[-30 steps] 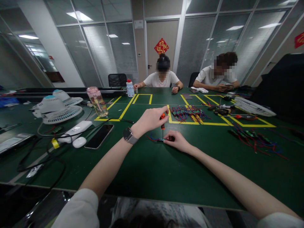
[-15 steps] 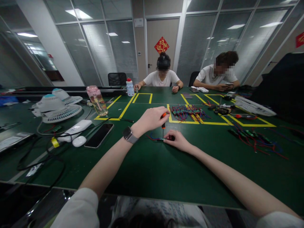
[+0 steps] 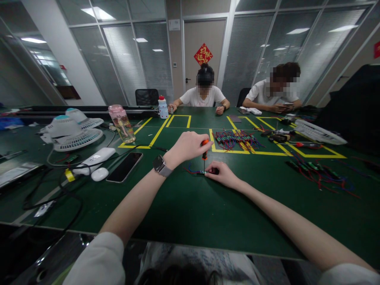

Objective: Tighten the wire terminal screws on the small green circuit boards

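Observation:
My left hand is closed round the orange and black handle of a screwdriver, held upright. Its thin shaft points down onto a small circuit board on the green table. Red and blue wires trail from the board's left end. With closed fingertips, my right hand pins the board's right end to the table. A dark part shows under those fingers, too small to name. Exactly where the screwdriver's tip meets the board is too small to make out.
Wired circuit boards lie bunched beyond my hands, and more boards lie at right. A phone, a white mouse, a pink-lidded bottle and white fans stand left. Two people sit across the table.
Both hands keep their places, the screwdriver still upright on the board. The whole view has shifted very slightly.

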Tool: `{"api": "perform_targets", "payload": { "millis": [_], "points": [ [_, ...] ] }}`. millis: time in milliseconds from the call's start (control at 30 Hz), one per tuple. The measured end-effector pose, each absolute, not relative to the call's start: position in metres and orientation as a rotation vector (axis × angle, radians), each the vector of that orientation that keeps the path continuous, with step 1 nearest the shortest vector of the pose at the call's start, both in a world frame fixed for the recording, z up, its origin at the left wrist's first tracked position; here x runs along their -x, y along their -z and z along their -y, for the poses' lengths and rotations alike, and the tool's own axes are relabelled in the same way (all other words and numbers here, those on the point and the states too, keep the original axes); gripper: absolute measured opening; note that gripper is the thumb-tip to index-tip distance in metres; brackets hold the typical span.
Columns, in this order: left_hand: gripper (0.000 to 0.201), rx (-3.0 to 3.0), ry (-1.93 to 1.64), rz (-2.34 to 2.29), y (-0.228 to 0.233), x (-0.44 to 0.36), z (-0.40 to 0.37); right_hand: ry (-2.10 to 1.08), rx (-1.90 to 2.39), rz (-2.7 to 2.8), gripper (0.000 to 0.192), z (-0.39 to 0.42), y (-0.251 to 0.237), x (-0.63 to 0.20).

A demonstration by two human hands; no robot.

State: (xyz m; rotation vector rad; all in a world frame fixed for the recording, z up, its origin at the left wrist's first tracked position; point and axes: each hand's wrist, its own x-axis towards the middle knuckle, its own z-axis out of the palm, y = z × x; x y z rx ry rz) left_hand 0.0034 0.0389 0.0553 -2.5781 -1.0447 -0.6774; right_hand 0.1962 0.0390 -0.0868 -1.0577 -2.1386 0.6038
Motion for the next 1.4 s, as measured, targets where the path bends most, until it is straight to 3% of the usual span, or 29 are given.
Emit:
{"api": "perform_targets", "payload": {
  "millis": [167, 433, 733, 1033, 1300, 1400],
  "points": [
    [0.053, 2.552, 0.651, 1.098, -0.0512, -0.0065, -0.0424, -0.608, 1.039, 2.138, 0.009, -0.0395, 0.0872, -0.1965],
    [0.024, 2.588, 0.71, 1.036, -0.0467, -0.0112, -0.0409, -0.579, 1.04, 2.15, 0.009, -0.0395, 0.0882, -0.1961],
    [0.021, 2.568, 0.512, 1.089, -0.055, -0.0041, -0.0346, -0.587, 1.033, 2.14, 0.011, -0.0396, 0.0885, -0.1965],
    [0.039, 2.552, 0.597, 1.151, -0.0524, -0.0065, -0.0386, -0.598, 1.048, 2.134, 0.01, -0.0385, 0.0874, -0.1963],
    [0.026, 2.677, 0.638, 1.078, -0.0534, -0.0059, -0.0373, -0.597, 1.035, 2.152, 0.01, -0.0401, 0.0883, -0.1969],
    [0.029, 2.645, 0.652, 1.096, -0.0499, -0.0088, -0.0394, -0.591, 1.042, 2.149, 0.01, -0.0399, 0.0881, -0.1968]
  ]
}}
